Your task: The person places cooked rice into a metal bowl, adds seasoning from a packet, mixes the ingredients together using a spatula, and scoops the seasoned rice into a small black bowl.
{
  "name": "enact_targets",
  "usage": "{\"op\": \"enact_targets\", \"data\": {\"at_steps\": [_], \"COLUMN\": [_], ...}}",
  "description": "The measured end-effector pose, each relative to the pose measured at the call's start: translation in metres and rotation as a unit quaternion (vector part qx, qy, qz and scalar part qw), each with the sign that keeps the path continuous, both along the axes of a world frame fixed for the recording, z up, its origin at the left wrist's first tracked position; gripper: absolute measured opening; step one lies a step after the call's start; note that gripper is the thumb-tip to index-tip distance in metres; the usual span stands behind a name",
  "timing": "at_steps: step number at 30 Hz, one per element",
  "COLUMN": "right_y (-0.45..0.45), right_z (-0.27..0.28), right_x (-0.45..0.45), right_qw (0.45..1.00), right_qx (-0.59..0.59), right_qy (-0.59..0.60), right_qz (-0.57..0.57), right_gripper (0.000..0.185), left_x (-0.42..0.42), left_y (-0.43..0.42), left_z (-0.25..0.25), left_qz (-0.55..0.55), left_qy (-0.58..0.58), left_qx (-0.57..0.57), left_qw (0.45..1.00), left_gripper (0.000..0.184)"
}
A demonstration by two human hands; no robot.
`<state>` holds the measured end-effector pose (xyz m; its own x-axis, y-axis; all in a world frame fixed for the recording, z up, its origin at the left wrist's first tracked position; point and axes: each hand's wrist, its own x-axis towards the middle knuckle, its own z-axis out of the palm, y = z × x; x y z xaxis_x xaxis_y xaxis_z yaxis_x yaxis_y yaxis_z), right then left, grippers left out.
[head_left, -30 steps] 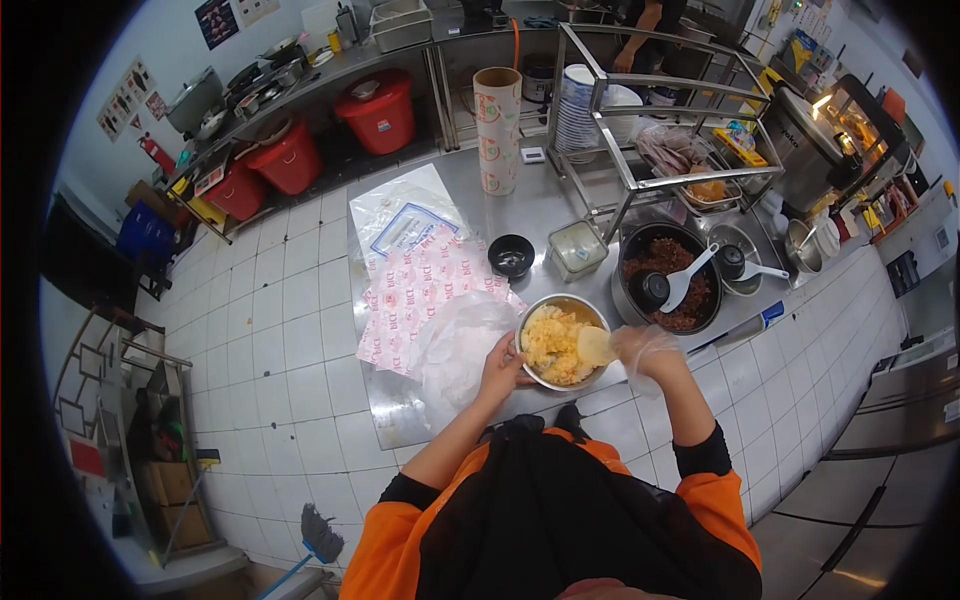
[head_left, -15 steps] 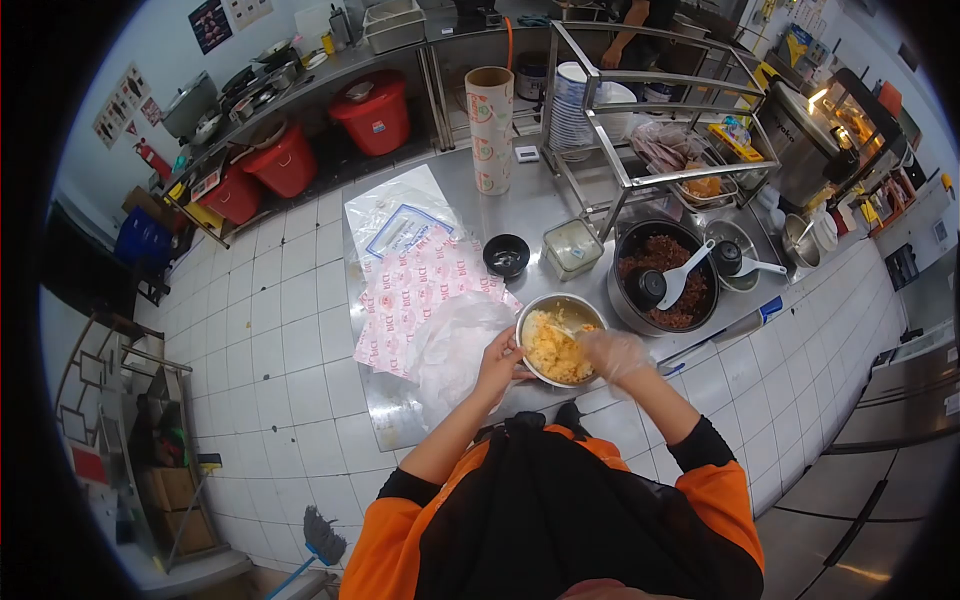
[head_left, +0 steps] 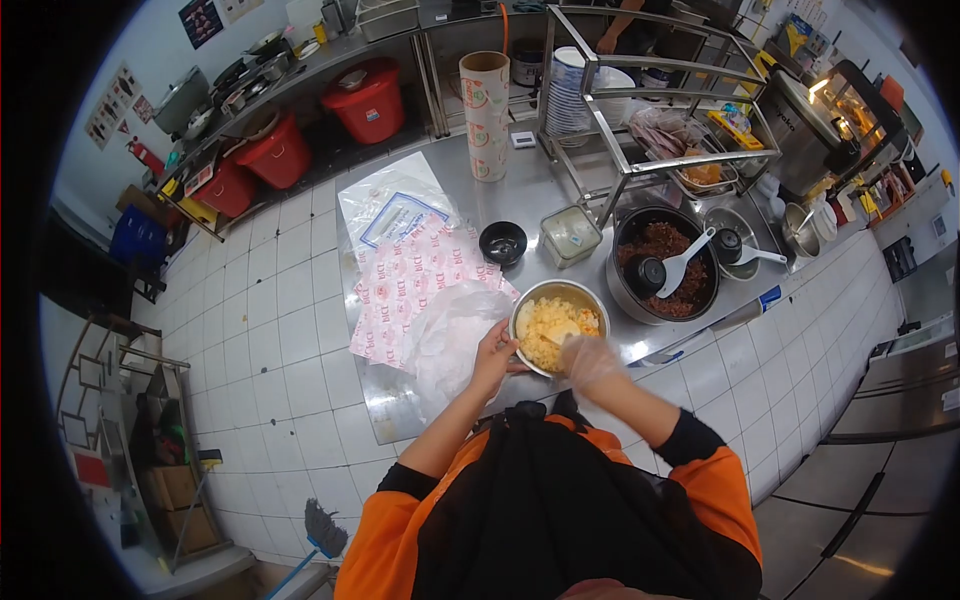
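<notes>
A metal bowl [head_left: 601, 297] of yellow rice-like food [head_left: 545, 322] sits near the front edge of the steel table. My left hand [head_left: 493, 352] grips the bowl's left rim, thumb at the edge and fingers against the side. My right hand [head_left: 592, 362], in a clear plastic glove, is at the bowl's lower right edge with its fingers curled. A pale, flat shape shows in the food at its fingertips; whether it is a tool is unclear. Crumpled clear plastic [head_left: 450, 350] lies beside my left wrist.
Printed wrapping paper [head_left: 415, 285] covers the table's left part. Behind the bowl stand a black bowl [head_left: 502, 243] and a square container [head_left: 571, 237]. At right is a dark pot [head_left: 616, 275] of reddish-brown food with a white-handled ladle [head_left: 687, 262]. A metal rack [head_left: 625, 170] rises behind.
My right hand has moved left and down, from the bowl's right side to its lower right edge. The food's surface looks different. My left hand still holds the bowl.
</notes>
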<state>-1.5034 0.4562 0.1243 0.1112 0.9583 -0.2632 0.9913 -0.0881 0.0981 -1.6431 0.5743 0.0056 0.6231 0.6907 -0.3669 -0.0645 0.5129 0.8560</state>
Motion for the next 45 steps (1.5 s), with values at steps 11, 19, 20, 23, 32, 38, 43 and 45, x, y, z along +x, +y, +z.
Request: {"op": "enact_targets", "data": {"at_steps": [11,19,20,23,32,38,43,45], "right_y": [0.030,0.058,0.063,0.065,0.032,0.005,-0.008,-0.012], "right_z": [0.042,0.043,0.037,-0.015,0.006,0.083,-0.021,-0.032], "right_x": [0.018,0.029,0.021,0.032,0.024,0.043,0.011,-0.001], "right_qw": [0.979,1.000,0.999,0.992,0.996,0.975,0.986,0.980], "right_qx": [-0.163,-0.015,0.002,-0.019,-0.078,-0.215,-0.052,0.015], "right_qy": [0.077,-0.022,-0.038,0.045,0.023,0.048,0.118,0.145], "right_qz": [-0.092,0.006,0.000,-0.116,-0.029,-0.028,-0.102,-0.132], "right_gripper": [0.023,0.021,0.022,0.024,0.024,0.025,0.030,0.034], "left_x": [-0.002,0.003,0.003,0.000,0.002,0.000,0.001,0.001], "left_y": [0.002,0.022,0.023,0.031,0.023,0.013,0.008,0.006], "left_z": [0.006,0.001,-0.003,-0.003,0.001,-0.005,0.007,0.005], "left_qz": [-0.006,-0.064,-0.058,-0.035,-0.028,-0.012,-0.005,-0.010], "left_qy": [0.018,0.026,0.019,0.014,0.017,0.005,0.001,0.007], "left_qx": [0.027,0.049,0.037,0.034,0.031,0.009,-0.009,0.011], "left_qw": [0.999,0.996,0.997,0.999,0.999,1.000,1.000,1.000], "left_gripper": [0.050,0.048,0.048,0.048,0.051,0.045,0.048,0.050]}}
